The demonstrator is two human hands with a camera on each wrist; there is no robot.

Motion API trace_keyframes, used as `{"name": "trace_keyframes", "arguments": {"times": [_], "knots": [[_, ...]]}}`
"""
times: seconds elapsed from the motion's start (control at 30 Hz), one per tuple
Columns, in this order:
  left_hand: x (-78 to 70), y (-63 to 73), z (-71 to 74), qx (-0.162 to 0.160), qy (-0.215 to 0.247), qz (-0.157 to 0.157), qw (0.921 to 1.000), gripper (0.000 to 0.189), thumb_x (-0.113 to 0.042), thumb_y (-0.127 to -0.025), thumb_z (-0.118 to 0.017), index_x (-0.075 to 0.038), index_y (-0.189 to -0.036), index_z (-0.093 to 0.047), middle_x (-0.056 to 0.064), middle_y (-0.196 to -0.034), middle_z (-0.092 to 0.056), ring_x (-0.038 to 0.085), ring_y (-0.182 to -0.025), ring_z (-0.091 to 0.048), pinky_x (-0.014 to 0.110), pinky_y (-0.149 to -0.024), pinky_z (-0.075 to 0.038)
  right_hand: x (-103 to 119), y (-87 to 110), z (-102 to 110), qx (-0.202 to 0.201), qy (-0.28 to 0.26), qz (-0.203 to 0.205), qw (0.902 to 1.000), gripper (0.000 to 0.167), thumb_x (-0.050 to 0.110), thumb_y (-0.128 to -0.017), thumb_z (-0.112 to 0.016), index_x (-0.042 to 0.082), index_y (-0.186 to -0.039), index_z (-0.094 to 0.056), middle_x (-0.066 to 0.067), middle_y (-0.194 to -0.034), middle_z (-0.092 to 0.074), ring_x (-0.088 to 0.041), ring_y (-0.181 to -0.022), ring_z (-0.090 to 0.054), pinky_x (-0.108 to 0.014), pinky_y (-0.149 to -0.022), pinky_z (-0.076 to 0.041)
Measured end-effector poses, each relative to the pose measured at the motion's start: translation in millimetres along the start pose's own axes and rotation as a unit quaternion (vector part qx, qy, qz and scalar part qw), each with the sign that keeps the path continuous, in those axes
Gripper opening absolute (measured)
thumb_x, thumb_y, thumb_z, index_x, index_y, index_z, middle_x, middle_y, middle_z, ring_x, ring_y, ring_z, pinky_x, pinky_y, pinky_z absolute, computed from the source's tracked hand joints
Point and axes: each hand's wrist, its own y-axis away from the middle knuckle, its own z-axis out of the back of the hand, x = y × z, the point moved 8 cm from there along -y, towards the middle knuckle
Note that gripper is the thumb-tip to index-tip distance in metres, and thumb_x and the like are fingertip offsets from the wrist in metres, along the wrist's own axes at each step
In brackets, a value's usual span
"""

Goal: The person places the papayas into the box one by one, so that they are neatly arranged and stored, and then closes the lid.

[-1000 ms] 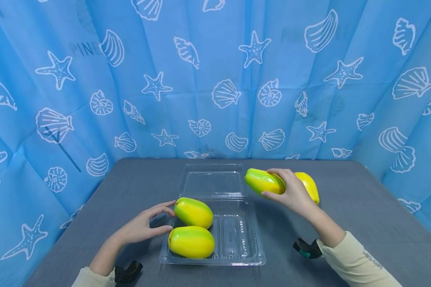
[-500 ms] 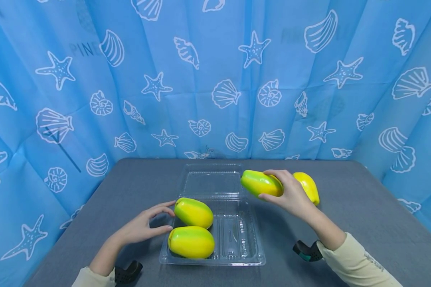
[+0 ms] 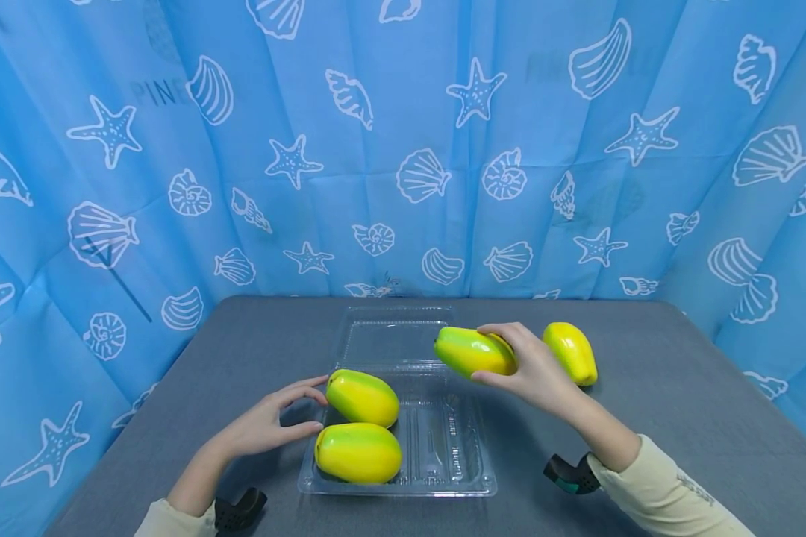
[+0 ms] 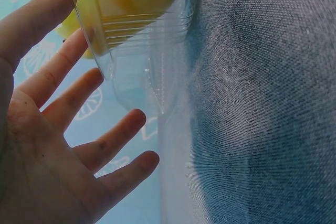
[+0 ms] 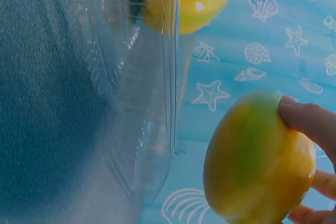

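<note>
My right hand (image 3: pixel 533 371) grips a green-and-yellow papaya (image 3: pixel 473 351) above the back right of a clear plastic container (image 3: pixel 486 477). In the right wrist view, thumb and fingers lie around the held papaya (image 5: pixel 257 161). Two more papayas lie in the left half of the container, one behind (image 3: pixel 363 397) and one in front (image 3: pixel 358 454). At the container's left edge is my left hand (image 3: pixel 262 424), its fingers spread and gripping nothing. The left wrist view shows its fingertips at the container rim (image 4: pixel 86 35); whether they touch the fruit I cannot tell.
A fourth, yellower papaya (image 3: pixel 571 353) lies on the grey table (image 3: pixel 651 388) to the right of my right hand. The container's lid (image 3: pixel 399 339) lies folded back behind it. A blue shell-print curtain (image 3: pixel 403 149) hangs behind the table.
My right hand has carried the papaya left and slightly nearer, toward the container, uncovering more of the papaya on the right. The left hand has stayed in place.
</note>
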Motion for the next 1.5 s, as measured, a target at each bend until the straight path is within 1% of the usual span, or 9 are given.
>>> {"name": "trace_keyframes", "arguments": {"times": [0.13,0.43,0.63,0.8,0.93,1.17,1.5], "knots": [[-1.4,0.1,0.0,-0.002,-0.003,0.001,1.0,0.026,-0.03,-0.09,-0.06,-0.022,-0.115,-0.057,0.015,-0.15,-0.034,0.045,-0.137,-0.029,0.07,-0.1,-0.029,4,-0.8,-4,0.011,-0.01,0.01,0.9998,0.059,0.029,-0.073,-0.08,0.008,-0.123,-0.055,-0.01,-0.117,-0.059,-0.021,-0.1,-0.055,-0.036,-0.079,-0.048],[-2.7,-0.3,-0.5,-0.003,-0.011,-0.002,0.9999,0.026,-0.029,-0.09,-0.06,-0.022,-0.115,-0.057,0.016,-0.149,-0.035,0.046,-0.136,-0.029,0.07,-0.099,-0.03,14,-2.7,-13,0.032,-0.036,0.051,0.9975,0.059,0.024,-0.072,-0.08,0.009,-0.123,-0.055,-0.007,-0.117,-0.059,-0.017,-0.1,-0.056,-0.035,-0.08,-0.05],[-0.8,-0.2,0.4,-0.005,-0.005,0.003,1.0,0.026,-0.03,-0.09,-0.061,-0.023,-0.115,-0.057,0.014,-0.15,-0.035,0.044,-0.137,-0.029,0.07,-0.1,-0.029,18,-3.0,-19,0.044,-0.044,0.066,0.9959,0.059,0.025,-0.071,-0.081,0.009,-0.122,-0.056,-0.006,-0.117,-0.06,-0.017,-0.1,-0.057,-0.035,-0.082,-0.051],[-0.4,-0.3,0.2,-0.003,-0.004,0.003,1.0,0.026,-0.029,-0.09,-0.06,-0.022,-0.115,-0.056,0.014,-0.15,-0.035,0.044,-0.137,-0.029,0.071,-0.099,-0.029,21,-3.0,-24,0.057,-0.052,0.074,0.9943,0.059,0.025,-0.072,-0.08,0.009,-0.123,-0.055,-0.006,-0.119,-0.06,-0.018,-0.102,-0.057,-0.036,-0.084,-0.051],[-0.9,-0.3,0.2,-0.002,-0.003,-0.002,1.0,0.026,-0.028,-0.091,-0.06,-0.021,-0.116,-0.056,0.015,-0.149,-0.034,0.045,-0.136,-0.029,0.071,-0.099,-0.03,24,-2.8,-29,0.071,-0.063,0.081,0.9922,0.059,0.026,-0.072,-0.08,0.01,-0.123,-0.055,-0.005,-0.12,-0.059,-0.017,-0.102,-0.057,-0.035,-0.085,-0.051],[-0.8,-0.2,-0.2,0.0,0.002,-0.005,1.0,0.027,-0.028,-0.091,-0.06,-0.019,-0.116,-0.056,0.016,-0.149,-0.034,0.045,-0.136,-0.029,0.071,-0.099,-0.029,30,-1.5,-38,0.091,-0.082,0.108,0.9866,0.058,0.027,-0.073,-0.079,0.009,-0.123,-0.055,-0.003,-0.118,-0.06,-0.014,-0.1,-0.057,-0.031,-0.084,-0.051],[-1.1,0.0,-0.2,0.001,0.005,-0.005,1.0,0.026,-0.028,-0.091,-0.06,-0.02,-0.116,-0.056,0.016,-0.15,-0.034,0.045,-0.137,-0.029,0.071,-0.099,-0.029,32,-1.0,-53,0.129,-0.093,0.115,0.9806,0.056,0.032,-0.076,-0.076,0.012,-0.124,-0.054,-0.002,-0.118,-0.059,-0.013,-0.1,-0.055,-0.029,-0.084,-0.051]]}}
